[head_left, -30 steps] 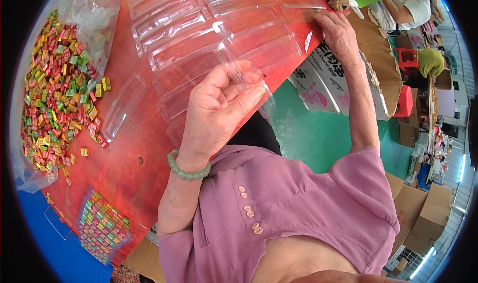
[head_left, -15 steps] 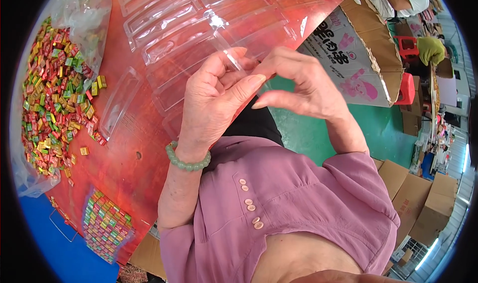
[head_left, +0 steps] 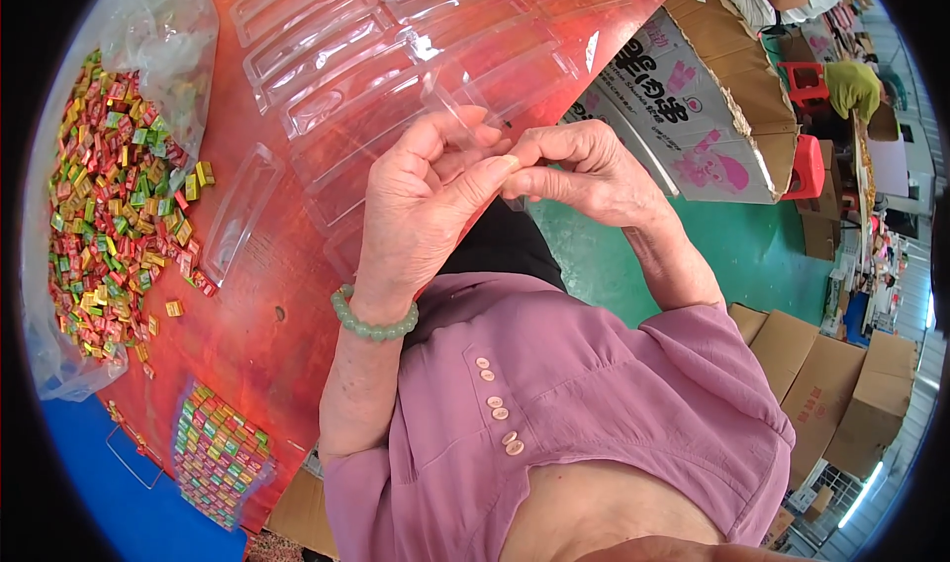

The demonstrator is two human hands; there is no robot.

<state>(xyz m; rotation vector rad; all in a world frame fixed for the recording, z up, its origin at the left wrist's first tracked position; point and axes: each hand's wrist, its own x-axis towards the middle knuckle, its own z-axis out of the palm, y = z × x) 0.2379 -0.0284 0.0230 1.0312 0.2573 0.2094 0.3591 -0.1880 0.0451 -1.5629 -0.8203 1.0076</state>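
Note:
My left hand (head_left: 424, 191), with a green bead bracelet (head_left: 374, 328) at its wrist, is closed around a clear plastic strip (head_left: 452, 107) above the red table. Thumb and forefinger of my right hand (head_left: 599, 178) are pinched together at the left thumb tip. Whether they grip the strip's end or something small is hidden. Under and beyond the hands lie several long clear plastic trays (head_left: 322, 62), side by side. A single clear tray (head_left: 243, 211) rests apart from them, left of my left hand.
An open clear bag (head_left: 163, 28) of small wrapped red, yellow and green pieces (head_left: 114, 206) covers the table's left. A flat pack of similar pieces (head_left: 220, 453) lies at the near left edge. Right of the red table (head_left: 262, 364) stands a large open carton (head_left: 683, 107). Other people work farther off.
My right hand has brought its thumb and forefinger together and lowered slightly at the left thumb. My left hand keeps its hold, nearly in place. The view has shifted a little.

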